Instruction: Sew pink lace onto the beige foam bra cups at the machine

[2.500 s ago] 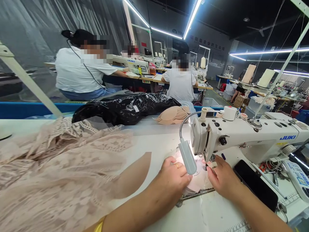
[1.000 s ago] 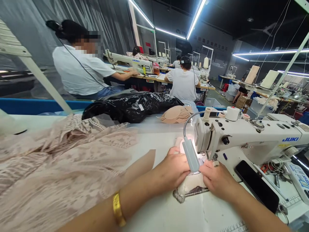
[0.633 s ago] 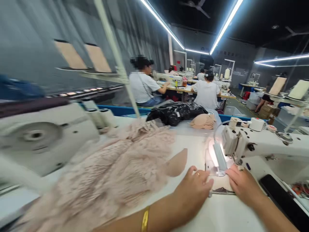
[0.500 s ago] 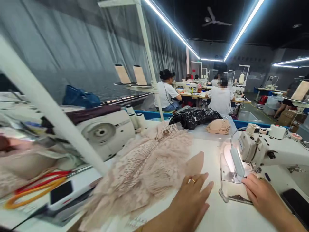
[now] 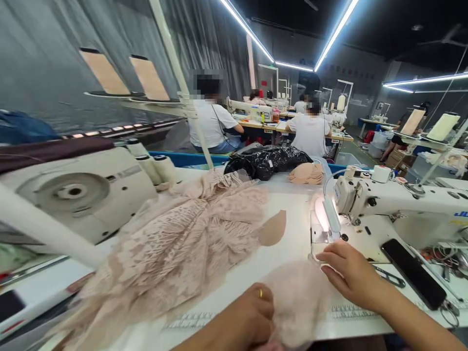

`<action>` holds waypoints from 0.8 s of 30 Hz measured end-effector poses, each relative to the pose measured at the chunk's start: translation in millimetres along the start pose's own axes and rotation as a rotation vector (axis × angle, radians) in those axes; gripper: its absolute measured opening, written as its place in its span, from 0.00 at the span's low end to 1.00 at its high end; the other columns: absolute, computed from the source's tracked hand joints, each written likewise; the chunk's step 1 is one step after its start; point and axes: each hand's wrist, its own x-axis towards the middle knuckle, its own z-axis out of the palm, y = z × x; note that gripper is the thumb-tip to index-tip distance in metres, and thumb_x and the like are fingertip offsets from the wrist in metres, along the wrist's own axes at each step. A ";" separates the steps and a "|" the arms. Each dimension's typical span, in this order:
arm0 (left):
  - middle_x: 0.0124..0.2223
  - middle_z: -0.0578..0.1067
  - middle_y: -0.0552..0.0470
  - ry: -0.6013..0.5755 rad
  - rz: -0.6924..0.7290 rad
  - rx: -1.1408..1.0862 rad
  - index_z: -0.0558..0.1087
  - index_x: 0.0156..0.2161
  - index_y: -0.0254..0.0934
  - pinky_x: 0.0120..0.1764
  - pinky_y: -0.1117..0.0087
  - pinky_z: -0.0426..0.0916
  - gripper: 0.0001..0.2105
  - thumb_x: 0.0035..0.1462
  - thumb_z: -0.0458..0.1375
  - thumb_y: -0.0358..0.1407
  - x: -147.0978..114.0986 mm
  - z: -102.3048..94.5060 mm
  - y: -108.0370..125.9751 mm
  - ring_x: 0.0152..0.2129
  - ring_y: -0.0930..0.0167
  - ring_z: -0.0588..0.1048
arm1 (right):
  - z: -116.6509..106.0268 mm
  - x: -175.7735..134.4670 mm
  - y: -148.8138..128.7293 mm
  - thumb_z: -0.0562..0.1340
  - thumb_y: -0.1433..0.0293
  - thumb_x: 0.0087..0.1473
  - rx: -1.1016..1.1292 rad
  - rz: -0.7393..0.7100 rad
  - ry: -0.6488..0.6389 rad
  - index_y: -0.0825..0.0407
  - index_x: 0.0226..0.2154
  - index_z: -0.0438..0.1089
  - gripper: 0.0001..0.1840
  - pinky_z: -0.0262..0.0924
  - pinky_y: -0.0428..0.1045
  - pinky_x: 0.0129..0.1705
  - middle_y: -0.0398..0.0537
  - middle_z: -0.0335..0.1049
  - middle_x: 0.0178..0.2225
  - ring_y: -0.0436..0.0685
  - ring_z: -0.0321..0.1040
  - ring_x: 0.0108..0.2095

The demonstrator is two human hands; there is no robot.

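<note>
A sheer beige fabric piece [image 5: 298,297], blurred, lies over the front of the white table between my hands. My left hand [image 5: 252,312], a ring on one finger, is curled closed on its left edge. At its upper right corner my right hand [image 5: 353,275] has thumb and forefinger on the edge, just in front of the sewing machine [image 5: 369,195]. Under the lit needle area lies a pale pink piece [image 5: 322,214]. A beige leaf-shaped piece [image 5: 274,229] rests left of the machine, beside a heap of beige lace [image 5: 190,234].
Right of my right hand lie a black phone [image 5: 413,273] and thread snips [image 5: 391,277]. Behind are a black plastic bag [image 5: 270,161] and stacked beige cups [image 5: 306,173]. A second machine [image 5: 76,195] and a slanted white post [image 5: 47,229] stand left. Co-workers sit beyond.
My left hand has drawn back toward the table's front and closed on the sheer fabric, which has come into view. My right hand has left the needle plate. The view has turned right.
</note>
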 end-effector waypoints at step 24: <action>0.35 0.81 0.47 0.304 -0.605 0.310 0.73 0.42 0.39 0.32 0.64 0.68 0.13 0.68 0.47 0.40 95.5 -75.8 -52.2 0.31 0.58 0.81 | 35.7 38.9 13.5 0.66 0.61 0.65 0.854 0.674 -0.052 0.50 0.34 0.72 0.11 0.68 0.50 0.40 0.43 0.77 0.32 0.56 0.74 0.34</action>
